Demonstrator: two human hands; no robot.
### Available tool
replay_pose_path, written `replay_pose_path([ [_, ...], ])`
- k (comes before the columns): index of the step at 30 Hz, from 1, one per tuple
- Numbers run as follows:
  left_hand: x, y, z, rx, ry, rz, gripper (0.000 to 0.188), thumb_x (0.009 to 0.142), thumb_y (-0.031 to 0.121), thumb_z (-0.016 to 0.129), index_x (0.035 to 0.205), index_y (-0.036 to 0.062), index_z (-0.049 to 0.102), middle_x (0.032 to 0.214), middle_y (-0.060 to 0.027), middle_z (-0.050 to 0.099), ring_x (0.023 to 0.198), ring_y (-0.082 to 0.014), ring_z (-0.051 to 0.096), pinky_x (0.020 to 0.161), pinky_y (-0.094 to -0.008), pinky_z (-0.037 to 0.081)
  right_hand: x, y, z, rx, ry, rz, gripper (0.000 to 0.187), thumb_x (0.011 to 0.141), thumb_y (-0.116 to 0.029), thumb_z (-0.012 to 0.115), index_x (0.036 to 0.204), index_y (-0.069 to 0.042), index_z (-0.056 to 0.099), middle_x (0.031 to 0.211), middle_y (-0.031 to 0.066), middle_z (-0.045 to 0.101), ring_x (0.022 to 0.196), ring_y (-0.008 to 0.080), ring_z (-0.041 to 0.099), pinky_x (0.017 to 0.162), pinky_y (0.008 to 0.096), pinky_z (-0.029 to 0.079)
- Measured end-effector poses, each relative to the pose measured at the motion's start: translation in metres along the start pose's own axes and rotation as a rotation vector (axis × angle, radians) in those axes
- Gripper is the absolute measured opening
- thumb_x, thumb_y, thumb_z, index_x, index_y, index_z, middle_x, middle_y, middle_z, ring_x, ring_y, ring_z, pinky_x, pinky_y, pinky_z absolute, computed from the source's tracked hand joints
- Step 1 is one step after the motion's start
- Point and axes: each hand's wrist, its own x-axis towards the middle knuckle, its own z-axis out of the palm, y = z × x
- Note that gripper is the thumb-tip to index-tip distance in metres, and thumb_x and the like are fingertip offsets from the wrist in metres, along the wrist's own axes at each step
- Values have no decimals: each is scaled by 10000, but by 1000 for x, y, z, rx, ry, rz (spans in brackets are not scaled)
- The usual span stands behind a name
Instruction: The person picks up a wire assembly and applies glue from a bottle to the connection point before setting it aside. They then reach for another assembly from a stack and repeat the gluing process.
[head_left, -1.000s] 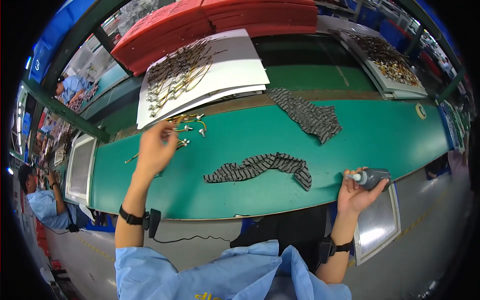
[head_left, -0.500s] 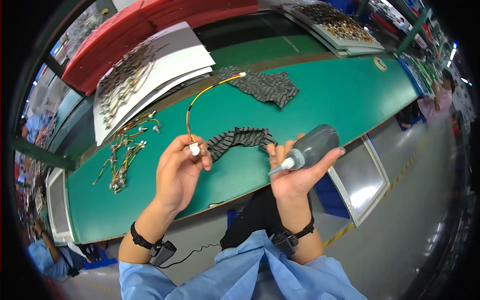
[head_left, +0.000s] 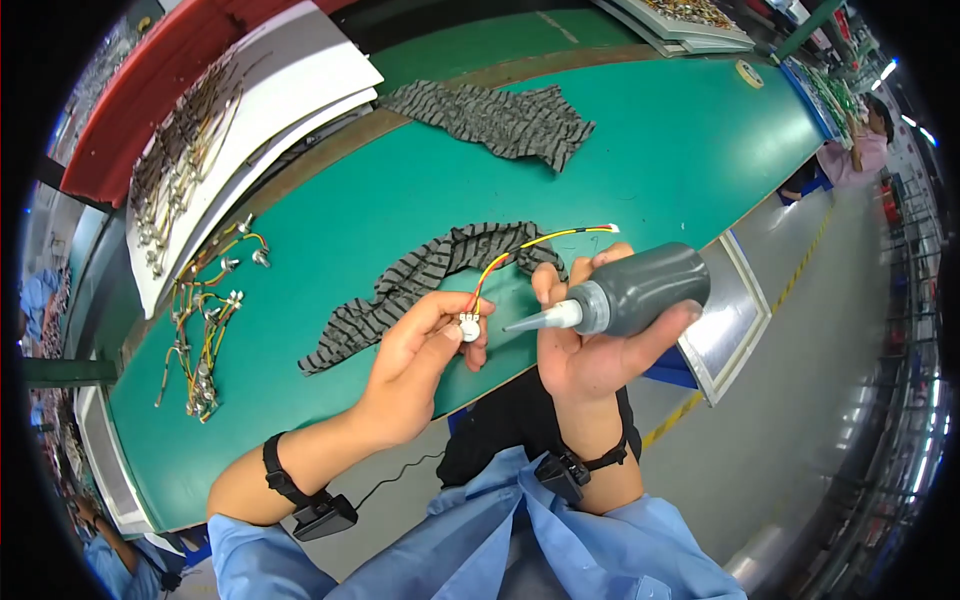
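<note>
Between the thumb and fingers of my left hand (head_left: 420, 360) is pinched a small round white component with a wire lead (head_left: 469, 327). Its red, yellow and black wires arc up and right to a white plug. My right hand (head_left: 600, 350) is closed around a dark squeeze bottle (head_left: 650, 290) lying tilted across the palm. The bottle's pale tapered nozzle points left, a short gap from the component. Under and behind both hands a grey-and-black striped cloth (head_left: 400, 275) lies crumpled on the green table (head_left: 660, 150).
A second striped cloth (head_left: 500, 120) lies farther back. Several loose wire leads (head_left: 205, 330) are at the left. White boards (head_left: 300, 60) bearing many leads stand at the back left, beside red foam (head_left: 120, 120). A tape roll (head_left: 748, 74) sits far right, near a person in pink (head_left: 862, 155).
My left hand has moved right, bringing the component close to the nozzle; its wires now swing to the right. The bottle is tilted flatter. The view has shifted.
</note>
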Motion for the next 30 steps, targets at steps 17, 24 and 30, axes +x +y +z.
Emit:
replay_pose_path([
  [17,-2,-1,-11,-204,-99,-22,194,838,109,390,995,18,459,795,-45,455,692,-123,392,637,-257,322,-7,7,-24,-75,-209,55,734,761,-780,470,924,-64,460,690,20,477,586,132,422,632,334,352],
  [24,-5,-5,-7,-56,-151,-40,186,861,75,377,1040,49,422,859,-61,522,726,-104,427,665,-250,338,-7,4,-23,-277,-622,-109,776,781,-791,434,1061,-68,425,721,32,465,566,189,521,678,395,411],
  [30,-5,-8,-13,-186,-243,37,310,851,-35,422,1141,58,368,985,-82,586,875,-99,513,766,-238,384,-19,3,-18,-468,-581,3,801,738,-808,476,1047,-76,369,701,71,493,681,305,641,692,439,500],
])
